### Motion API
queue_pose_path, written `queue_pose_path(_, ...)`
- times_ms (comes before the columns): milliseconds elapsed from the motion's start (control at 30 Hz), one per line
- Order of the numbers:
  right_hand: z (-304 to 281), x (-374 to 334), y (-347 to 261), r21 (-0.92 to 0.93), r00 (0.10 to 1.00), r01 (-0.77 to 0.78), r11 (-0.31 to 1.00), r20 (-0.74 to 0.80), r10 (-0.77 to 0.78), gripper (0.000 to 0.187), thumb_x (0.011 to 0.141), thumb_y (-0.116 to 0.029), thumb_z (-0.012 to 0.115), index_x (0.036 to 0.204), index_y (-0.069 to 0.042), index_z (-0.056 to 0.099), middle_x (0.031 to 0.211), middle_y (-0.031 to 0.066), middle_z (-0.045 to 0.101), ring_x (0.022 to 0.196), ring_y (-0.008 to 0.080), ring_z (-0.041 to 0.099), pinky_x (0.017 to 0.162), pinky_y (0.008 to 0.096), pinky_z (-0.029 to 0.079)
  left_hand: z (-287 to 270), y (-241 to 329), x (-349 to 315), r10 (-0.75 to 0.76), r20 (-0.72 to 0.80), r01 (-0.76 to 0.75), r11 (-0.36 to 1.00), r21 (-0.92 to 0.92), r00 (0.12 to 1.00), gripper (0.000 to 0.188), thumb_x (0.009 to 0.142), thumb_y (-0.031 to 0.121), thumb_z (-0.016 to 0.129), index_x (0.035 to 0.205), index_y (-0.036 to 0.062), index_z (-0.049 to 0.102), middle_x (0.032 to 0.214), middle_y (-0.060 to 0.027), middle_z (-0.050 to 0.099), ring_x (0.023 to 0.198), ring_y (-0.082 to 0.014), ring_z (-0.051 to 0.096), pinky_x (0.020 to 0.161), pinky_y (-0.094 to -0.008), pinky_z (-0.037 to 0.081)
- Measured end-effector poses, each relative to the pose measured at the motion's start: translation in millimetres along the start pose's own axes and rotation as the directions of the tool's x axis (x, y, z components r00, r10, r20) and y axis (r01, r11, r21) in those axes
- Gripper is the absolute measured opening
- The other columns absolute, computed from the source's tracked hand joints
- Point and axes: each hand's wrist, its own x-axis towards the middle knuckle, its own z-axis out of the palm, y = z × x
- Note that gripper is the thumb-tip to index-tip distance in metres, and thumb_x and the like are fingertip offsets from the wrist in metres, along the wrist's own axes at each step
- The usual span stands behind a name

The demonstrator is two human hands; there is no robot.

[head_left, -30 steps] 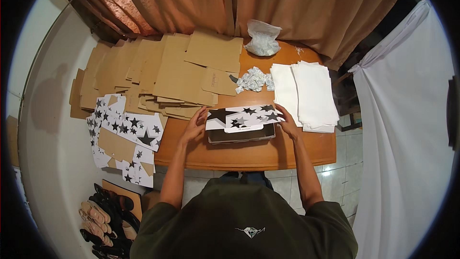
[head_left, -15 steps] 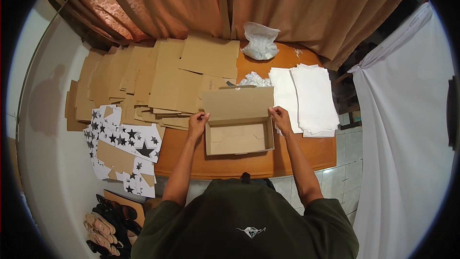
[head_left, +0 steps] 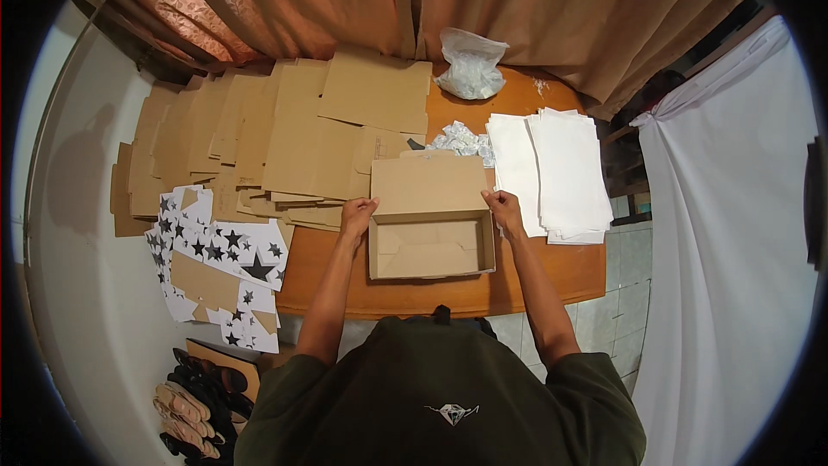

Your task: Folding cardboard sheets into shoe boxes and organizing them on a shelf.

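Note:
A brown cardboard box [head_left: 431, 250] stands on the wooden table in front of me, its lid [head_left: 427, 183] raised at the far side. Nothing lies inside it. My left hand [head_left: 358, 215] pinches the left edge of the box where lid and wall meet. At the matching place on the right, my right hand [head_left: 504, 210] pinches the edge between thumb and fingers. Just behind the lid lies a heap of small silvery-white packets [head_left: 464, 140]. To the right of the box are stacks of white paper sheets [head_left: 569, 174].
Flattened cardboard boxes [head_left: 302, 155] cover the table's left and back. Star-printed white pieces [head_left: 220, 250] lie at the near left. A clear plastic bag [head_left: 471, 69] sits at the back of the table [head_left: 569, 276]. Shoes [head_left: 185, 410] stand low on the left; curtains hang behind.
The lid has tilted further back, showing more of the packets behind it. Both hands stay at the box's sides, and the view has shifted slightly.

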Motion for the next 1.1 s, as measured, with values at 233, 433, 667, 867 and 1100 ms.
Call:
queue_pose_path(233, -12, -64, -6, 0.371, 0.985, -0.172, 0.913, 0.065, 0.159, 0.038, 0.103, -0.039, 0.062, 0.120, -0.006, 0.063, 0.091, -0.0003, 0.060, 0.074, 0.0085, 0.052, 0.065, 0.0235, 0.044, -34, -30, -52, -0.071, 0.105, 0.107, 0.913, -0.394, 0.992, 0.046, 0.103, 0.041, 0.062, 0.130, 0.0034, 0.061, 0.122, -0.0062, 0.064, 0.108, -0.0126, 0.056, 0.093, -0.0367, 0.046)
queue_pose_path(433, -19, -107, 26, 0.308, 0.985, -0.143, 0.941, 0.132, 0.107, 0.041, 0.099, -0.026, 0.070, 0.134, -0.007, 0.058, 0.097, -0.0014, 0.060, 0.081, 0.0056, 0.050, 0.071, 0.0233, 0.045, -24, -36, -101, -0.122, 0.249, 0.187, 0.948, -0.256, 0.961, 0.048, 0.102, 0.039, 0.063, 0.141, 0.0119, 0.054, 0.129, -0.0031, 0.061, 0.116, -0.0166, 0.055, 0.098, -0.0449, 0.045)
queue_pose_path(667, -13, -98, 44, 0.065, 0.997, 0.031, 0.997, 0.070, -0.035, 0.048, 0.093, -0.033, 0.075, 0.129, -0.005, 0.062, 0.102, 0.0055, 0.067, 0.083, 0.0161, 0.063, 0.070, 0.0309, 0.053, -4, -48, -87, 0.213, 0.020, -0.214, 0.975, 0.053, 0.977, 0.044, 0.093, 0.019, 0.074, 0.130, 0.0015, 0.056, 0.106, -0.0120, 0.068, 0.092, -0.0183, 0.065, 0.083, -0.0357, 0.054)
queue_pose_path(867, -6, -103, 33, -0.273, 0.981, 0.184, 0.944, -0.016, -0.195, 0.039, 0.092, -0.031, 0.074, 0.108, 0.004, 0.066, 0.092, 0.0141, 0.071, 0.077, 0.0199, 0.067, 0.068, 0.0337, 0.053, 11, -45, -89, 0.327, -0.082, -0.285, 0.901, 0.328, 0.941, 0.038, 0.091, 0.013, 0.073, 0.122, -0.0016, 0.058, 0.098, -0.0161, 0.071, 0.083, -0.0245, 0.070, 0.077, -0.0375, 0.057)
queue_pose_path(1100, -5, -116, 20, -0.282, 0.974, 0.191, 0.940, -0.062, -0.216, 0.044, 0.092, -0.031, 0.074, 0.119, 0.002, 0.064, 0.104, 0.0192, 0.070, 0.089, 0.0298, 0.069, 0.077, 0.0402, 0.055, 9, -40, -98, 0.362, -0.089, -0.328, 0.906, 0.268, 0.928, 0.037, 0.091, 0.013, 0.072, 0.122, -0.0010, 0.056, 0.106, -0.0197, 0.069, 0.095, -0.0271, 0.070, 0.081, -0.0362, 0.056)
